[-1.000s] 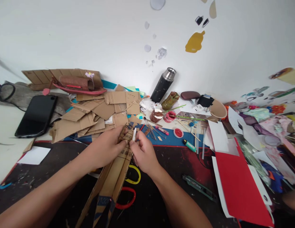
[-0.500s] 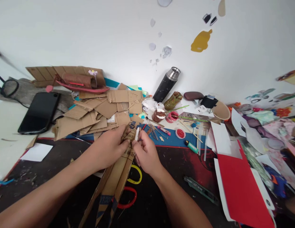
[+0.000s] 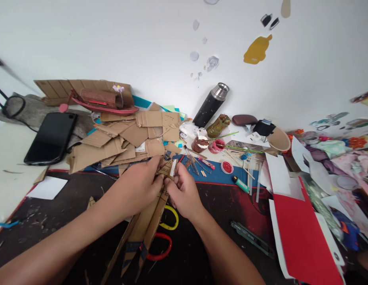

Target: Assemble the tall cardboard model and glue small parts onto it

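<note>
Between my two hands runs a long, folded cardboard piece (image 3: 150,215) with dark printed marks, its pointed strips hanging toward me. My left hand (image 3: 144,184) is closed around its left side near the upper end. Opposite, my right hand (image 3: 184,190) pinches the right edge, thumb and fingers close together. A small white strip (image 3: 173,168) stands up by the right fingertips; I cannot tell its kind. Scissors (image 3: 171,217) with one yellow and one red handle lie beneath the cardboard, blades hidden.
Cardboard scraps (image 3: 112,148) are heaped behind my hands, with a model boat (image 3: 103,103) at the back. A phone (image 3: 50,138) lies left. Behind stand a black flask (image 3: 209,107) and paint jars (image 3: 216,145). Rightward are a utility knife (image 3: 251,237) and red sheet (image 3: 305,233).
The camera view has shifted slightly, so the table things sit a little further right. Both hands keep their grip on the cardboard, and the white strip is tilted slightly differently.
</note>
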Tool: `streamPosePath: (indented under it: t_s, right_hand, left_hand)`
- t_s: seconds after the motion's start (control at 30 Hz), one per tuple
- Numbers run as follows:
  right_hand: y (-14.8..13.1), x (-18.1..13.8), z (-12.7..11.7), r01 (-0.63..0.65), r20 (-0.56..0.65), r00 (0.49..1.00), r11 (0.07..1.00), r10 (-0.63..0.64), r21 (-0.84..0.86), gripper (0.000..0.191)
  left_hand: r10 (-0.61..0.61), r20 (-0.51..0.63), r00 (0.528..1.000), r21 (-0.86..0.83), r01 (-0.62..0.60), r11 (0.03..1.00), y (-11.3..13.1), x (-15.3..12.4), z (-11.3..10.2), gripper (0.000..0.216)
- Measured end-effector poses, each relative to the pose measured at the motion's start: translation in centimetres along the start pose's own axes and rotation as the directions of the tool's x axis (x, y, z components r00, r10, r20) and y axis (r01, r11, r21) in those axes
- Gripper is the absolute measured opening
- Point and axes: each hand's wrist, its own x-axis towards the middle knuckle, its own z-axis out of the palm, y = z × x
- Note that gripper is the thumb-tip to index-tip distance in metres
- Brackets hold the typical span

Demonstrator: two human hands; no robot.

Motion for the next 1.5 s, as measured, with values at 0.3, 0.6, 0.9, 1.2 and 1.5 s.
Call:
streamPosePath:
  t_s: [0.3, 0.6, 0.9, 1.2, 1.5]
  right_hand:
    - [-0.2, -0.1, 0.2, 0.002, 0.025, 1.000, 1.000, -0.002, 0.024, 0.030]
    - [0.4, 0.1, 0.1, 0.067, 0.024, 0.997, 0.998, -0.067, 0.010, 0.027]
    - [1.1, 0.3, 0.0, 0.051, 0.019, 0.998, 0.999, -0.051, -0.010, 0.025]
    - [0.5, 0.2, 0.1, 0.028, 0.025, 0.999, 1.000, -0.028, -0.004, 0.023]
    - [0.4, 0.2, 0.1, 0.015, 0.018, 1.000, 1.000, -0.014, -0.013, 0.026]
  left_hand:
    - [-0.001, 0.034, 0.999, 0.066, -0.001, 0.998, 0.1, -0.2, -0.2, 0.013]
    - [-0.018, 0.034, 0.999, 0.051, 0.016, 0.999, 0.3, 0.0, -0.2, 0.010]
    - [-0.016, 0.028, 0.999, 0.013, 0.016, 1.000, 0.0, 0.0, -0.3, 0.011]
    - [0.004, 0.021, 1.000, 0.021, -0.005, 1.000, -0.2, 0.0, -0.3, 0.013]
    - [0.001, 0.017, 1.000, -0.004, 0.000, 1.000, -0.2, 0.1, -0.3, 0.014]
